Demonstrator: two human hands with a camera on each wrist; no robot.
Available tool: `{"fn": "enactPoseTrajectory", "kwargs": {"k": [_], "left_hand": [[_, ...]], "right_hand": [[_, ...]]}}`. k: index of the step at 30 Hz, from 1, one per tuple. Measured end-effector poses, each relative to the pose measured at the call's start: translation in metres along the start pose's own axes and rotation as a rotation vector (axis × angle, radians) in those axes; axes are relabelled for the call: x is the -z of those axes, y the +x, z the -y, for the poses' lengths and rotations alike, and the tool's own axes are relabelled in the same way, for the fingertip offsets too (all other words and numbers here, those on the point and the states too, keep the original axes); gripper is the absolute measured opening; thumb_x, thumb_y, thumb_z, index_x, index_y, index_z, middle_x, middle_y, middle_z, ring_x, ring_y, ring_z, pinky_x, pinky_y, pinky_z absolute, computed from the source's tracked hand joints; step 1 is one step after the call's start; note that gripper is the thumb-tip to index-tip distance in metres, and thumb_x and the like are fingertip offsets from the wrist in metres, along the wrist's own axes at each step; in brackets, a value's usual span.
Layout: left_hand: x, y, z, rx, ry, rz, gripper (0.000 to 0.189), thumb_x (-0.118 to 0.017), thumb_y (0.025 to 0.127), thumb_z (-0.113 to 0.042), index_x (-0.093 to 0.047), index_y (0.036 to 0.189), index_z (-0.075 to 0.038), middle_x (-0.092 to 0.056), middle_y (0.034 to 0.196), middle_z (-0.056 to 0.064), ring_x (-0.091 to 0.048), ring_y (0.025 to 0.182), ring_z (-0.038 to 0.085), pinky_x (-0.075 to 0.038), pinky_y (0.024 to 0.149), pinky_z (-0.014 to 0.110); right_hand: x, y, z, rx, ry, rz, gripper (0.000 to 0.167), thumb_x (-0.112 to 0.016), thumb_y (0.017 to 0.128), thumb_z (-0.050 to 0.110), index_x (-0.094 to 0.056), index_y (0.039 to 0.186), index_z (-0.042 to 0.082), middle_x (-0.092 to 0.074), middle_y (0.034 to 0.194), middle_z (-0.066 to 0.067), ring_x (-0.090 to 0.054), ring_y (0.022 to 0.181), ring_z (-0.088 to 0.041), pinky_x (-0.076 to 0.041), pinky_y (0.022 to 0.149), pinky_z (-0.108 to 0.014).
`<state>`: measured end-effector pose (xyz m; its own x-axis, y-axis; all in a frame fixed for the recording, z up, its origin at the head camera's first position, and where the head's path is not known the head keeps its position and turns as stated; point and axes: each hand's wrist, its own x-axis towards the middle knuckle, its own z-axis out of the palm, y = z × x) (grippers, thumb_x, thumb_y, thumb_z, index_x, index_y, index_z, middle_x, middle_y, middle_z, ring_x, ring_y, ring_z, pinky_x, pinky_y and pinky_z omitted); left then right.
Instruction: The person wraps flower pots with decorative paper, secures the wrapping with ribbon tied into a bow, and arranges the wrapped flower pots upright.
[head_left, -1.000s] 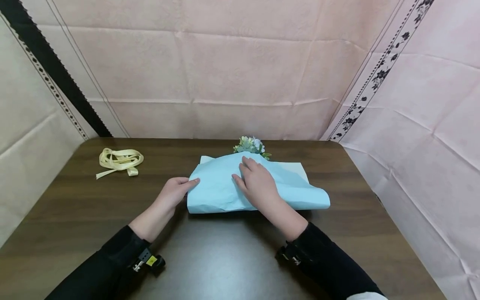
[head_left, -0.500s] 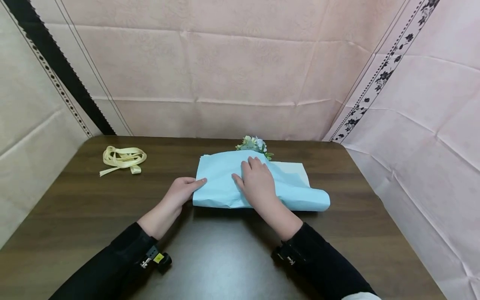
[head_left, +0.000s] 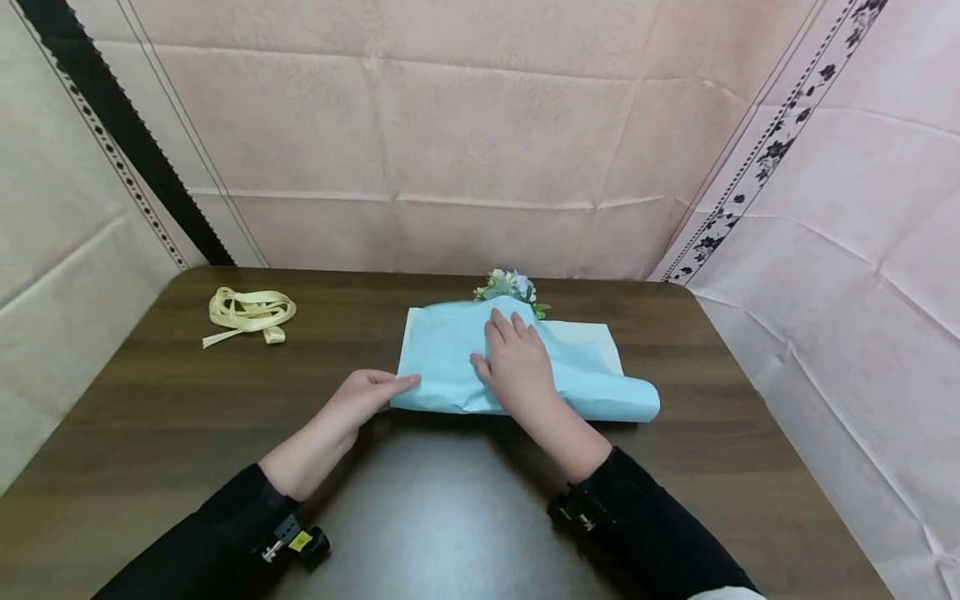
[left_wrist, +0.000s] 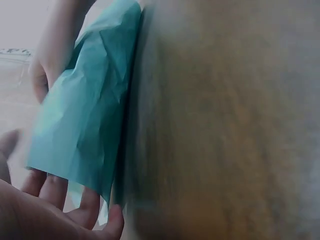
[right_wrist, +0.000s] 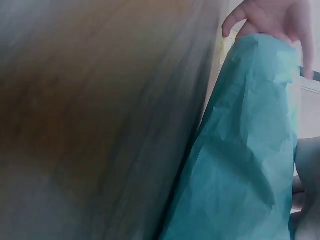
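Light blue wrapping paper (head_left: 442, 358) lies folded over a bundle, its near side rolled into a soft fold. Artificial flowers (head_left: 506, 286) in pale blue and green stick out at its far side. My right hand (head_left: 517, 362) rests flat on top of the paper, fingers pointing away. At the paper's left end is my left hand (head_left: 367, 393). In the left wrist view, the left fingers (left_wrist: 55, 190) reach under the paper's edge, while the thumb stands apart from it. The right wrist view shows the crumpled blue paper (right_wrist: 240, 140) along the table.
A coil of cream ribbon (head_left: 251, 312) lies at the back left of the brown wooden table (head_left: 442, 517). A pale sheet (head_left: 592, 340) shows beneath the blue paper at the right. Pale patterned cloth (head_left: 480, 142) hangs behind the table and at both sides.
The paper's left end has moved slightly inward, to the right, and lies flatter. My left hand has shifted right, then a little nearer me. My right hand stays pressed on the paper.
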<state>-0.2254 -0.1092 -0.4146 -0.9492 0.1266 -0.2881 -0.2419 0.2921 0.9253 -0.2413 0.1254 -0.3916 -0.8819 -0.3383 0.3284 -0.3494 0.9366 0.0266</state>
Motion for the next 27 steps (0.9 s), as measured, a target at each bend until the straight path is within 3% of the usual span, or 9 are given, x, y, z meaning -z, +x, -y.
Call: {"fn": "enactPoseTrajectory", "kwargs": {"k": [2, 4, 7, 11, 17, 22, 24, 27], "left_hand": [[-0.001, -0.005, 0.001, -0.043, 0.040, -0.008, 0.042, -0.074, 0.086, -0.033, -0.056, 0.060, -0.006, -0.039, 0.062, -0.003, -0.043, 0.068, 0.019, -0.039, 0.064, 0.032], [-0.003, -0.008, 0.001, -0.070, 0.055, -0.022, 0.048, -0.075, 0.085, -0.031, -0.046, 0.055, -0.008, -0.030, 0.055, -0.004, -0.037, 0.062, 0.019, -0.033, 0.059, 0.031], [-0.006, -0.011, 0.002, -0.071, 0.036, -0.050, 0.047, -0.075, 0.085, -0.032, -0.046, 0.055, -0.008, -0.030, 0.056, -0.003, -0.037, 0.064, 0.019, -0.032, 0.059, 0.031], [-0.012, -0.009, 0.004, -0.037, -0.028, -0.103, 0.040, -0.073, 0.087, -0.031, -0.054, 0.063, -0.005, -0.040, 0.068, 0.000, -0.044, 0.075, 0.022, -0.039, 0.067, 0.033], [-0.023, -0.006, 0.004, -0.007, -0.114, -0.161, 0.029, -0.071, 0.089, -0.030, -0.060, 0.077, -0.005, -0.046, 0.085, 0.004, -0.046, 0.078, 0.022, -0.041, 0.070, 0.034], [-0.035, -0.004, 0.002, 0.003, -0.186, -0.197, 0.027, -0.068, 0.091, -0.024, -0.059, 0.095, 0.002, -0.050, 0.099, 0.009, -0.046, 0.089, 0.025, -0.040, 0.077, 0.035], [-0.040, -0.003, 0.002, 0.012, -0.258, -0.207, 0.034, -0.066, 0.093, -0.020, -0.055, 0.112, 0.006, -0.048, 0.115, 0.015, -0.046, 0.099, 0.026, -0.041, 0.086, 0.037], [-0.047, -0.002, 0.001, 0.040, -0.449, -0.232, 0.055, -0.063, 0.094, -0.015, -0.035, 0.138, 0.004, -0.029, 0.142, 0.022, -0.043, 0.115, 0.029, -0.039, 0.100, 0.039]], "right_hand": [[0.000, 0.000, -0.001, 0.007, -0.017, 0.002, 0.056, -0.062, 0.095, 0.038, -0.055, 0.134, -0.001, -0.048, 0.143, -0.016, -0.043, 0.131, -0.038, -0.036, 0.106, -0.051], [0.002, 0.000, -0.001, 0.009, -0.024, 0.017, 0.056, -0.062, 0.094, 0.038, -0.054, 0.135, -0.001, -0.049, 0.143, -0.016, -0.042, 0.132, -0.038, -0.035, 0.106, -0.050], [0.005, 0.001, 0.000, 0.010, -0.019, 0.043, 0.058, -0.064, 0.093, 0.038, -0.053, 0.136, 0.000, -0.047, 0.144, -0.017, -0.041, 0.133, -0.039, -0.034, 0.107, -0.051], [0.006, 0.001, -0.001, 0.015, -0.020, 0.079, 0.065, -0.068, 0.090, 0.040, -0.051, 0.138, 0.000, -0.044, 0.146, -0.017, -0.037, 0.135, -0.040, -0.033, 0.107, -0.053], [0.005, -0.001, -0.002, 0.052, -0.047, 0.095, 0.072, -0.072, 0.087, 0.041, -0.048, 0.140, -0.001, -0.041, 0.148, -0.018, -0.036, 0.136, -0.041, -0.033, 0.107, -0.054], [0.005, -0.001, -0.003, 0.069, -0.044, 0.090, 0.072, -0.075, 0.085, 0.038, -0.049, 0.139, -0.002, -0.041, 0.148, -0.019, -0.036, 0.135, -0.042, -0.033, 0.106, -0.055], [0.005, -0.001, -0.003, 0.068, -0.037, 0.097, 0.072, -0.075, 0.084, 0.037, -0.049, 0.139, -0.002, -0.040, 0.148, -0.019, -0.036, 0.135, -0.042, -0.033, 0.106, -0.056], [0.005, -0.001, -0.004, 0.065, -0.026, 0.112, 0.073, -0.076, 0.084, 0.036, -0.048, 0.140, -0.002, -0.039, 0.149, -0.019, -0.035, 0.136, -0.042, -0.032, 0.107, -0.056]]}}
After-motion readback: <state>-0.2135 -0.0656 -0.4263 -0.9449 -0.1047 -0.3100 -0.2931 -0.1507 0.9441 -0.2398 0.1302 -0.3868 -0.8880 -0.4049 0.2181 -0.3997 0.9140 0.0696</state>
